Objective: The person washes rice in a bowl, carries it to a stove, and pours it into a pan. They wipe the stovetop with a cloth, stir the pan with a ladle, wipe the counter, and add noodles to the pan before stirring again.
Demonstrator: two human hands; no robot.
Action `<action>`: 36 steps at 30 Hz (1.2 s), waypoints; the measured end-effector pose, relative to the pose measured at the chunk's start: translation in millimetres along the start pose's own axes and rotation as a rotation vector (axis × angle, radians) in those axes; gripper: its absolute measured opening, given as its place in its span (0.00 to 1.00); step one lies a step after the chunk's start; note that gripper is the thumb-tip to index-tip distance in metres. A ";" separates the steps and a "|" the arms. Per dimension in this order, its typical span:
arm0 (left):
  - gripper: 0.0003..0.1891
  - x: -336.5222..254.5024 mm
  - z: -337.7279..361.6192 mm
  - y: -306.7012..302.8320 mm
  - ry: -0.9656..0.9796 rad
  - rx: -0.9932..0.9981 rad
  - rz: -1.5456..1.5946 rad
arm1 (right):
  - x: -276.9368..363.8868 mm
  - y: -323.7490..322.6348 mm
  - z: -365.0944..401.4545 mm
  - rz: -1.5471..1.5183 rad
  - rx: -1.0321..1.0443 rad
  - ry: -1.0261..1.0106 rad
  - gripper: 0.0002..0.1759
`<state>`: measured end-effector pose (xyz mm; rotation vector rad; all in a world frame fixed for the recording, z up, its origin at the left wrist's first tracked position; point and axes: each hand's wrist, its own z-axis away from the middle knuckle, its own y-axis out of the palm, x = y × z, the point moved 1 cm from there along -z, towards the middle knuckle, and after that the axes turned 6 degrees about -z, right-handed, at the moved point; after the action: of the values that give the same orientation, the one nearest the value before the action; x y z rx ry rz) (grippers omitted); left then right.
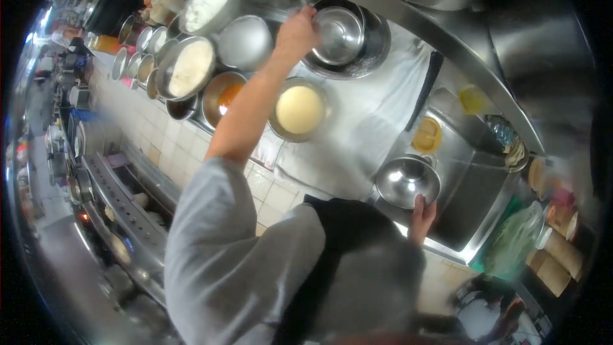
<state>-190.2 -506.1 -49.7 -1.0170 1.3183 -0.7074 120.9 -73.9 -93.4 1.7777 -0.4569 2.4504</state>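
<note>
Two hands are each on a steel bowl. The left hand [297, 32] reaches far out, with the bare arm stretched over the counter. Its fingers are bent around the left rim of a small steel bowl [340, 35] and hold it. That bowl sits inside a big dark pan [378, 48] at the far side of the counter.

The right hand [421, 217] is near the body, on the right. Its fingers point up and hold the near rim of a shiny steel bowl [407, 181]. I cannot tell how tight the grip is. This bowl looks empty and sits at the left edge of the sink [476, 201].

Between the two bowls lies a white cloth [364, 131]. A bowl of yellow batter [300, 110] stands just beside the left arm, on the left part of the cloth. Left of the arm are more bowls, packed close together. One is a bowl of orange sauce [225, 97]. Another is a bowl of white mix [190, 67], a little farther left.

A yellow round thing [426, 135] lies at the far end of the sink. A green bag [514, 239] is on the right of the sink. The person wears a gray shirt and a black apron.
</note>
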 end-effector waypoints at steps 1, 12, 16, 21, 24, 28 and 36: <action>0.24 3.8 -2.5 1.9 0.035 -0.121 -0.057 | 4.8 2.3 0.9 0.001 -0.002 0.005 0.16; 0.22 9.0 -55.9 47.5 -0.034 0.234 -0.232 | 55.6 15.5 -21.9 -0.247 0.098 0.263 0.22; 0.23 7.1 -59.6 43.5 0.124 0.168 -0.157 | 55.9 22.0 -36.9 -0.327 0.128 0.278 0.23; 0.27 5.9 -61.5 43.1 0.221 0.132 0.200 | 64.0 37.9 -43.7 -0.306 0.111 0.283 0.23; 0.29 12.9 -52.3 21.6 0.124 0.140 0.102 | 67.2 47.3 -52.4 -0.344 0.182 0.318 0.24; 0.30 50.4 -51.5 4.2 0.076 -0.126 0.104 | 84.5 74.6 -77.7 -0.397 0.274 0.313 0.23; 0.34 91.0 -34.3 -86.5 -0.354 0.028 0.876 | 149.0 181.0 -130.5 -0.609 0.512 0.277 0.33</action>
<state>-198.8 -629.8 -10.0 -0.4228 1.2672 0.1183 -89.8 -225.3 -25.0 1.3685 0.6891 2.3952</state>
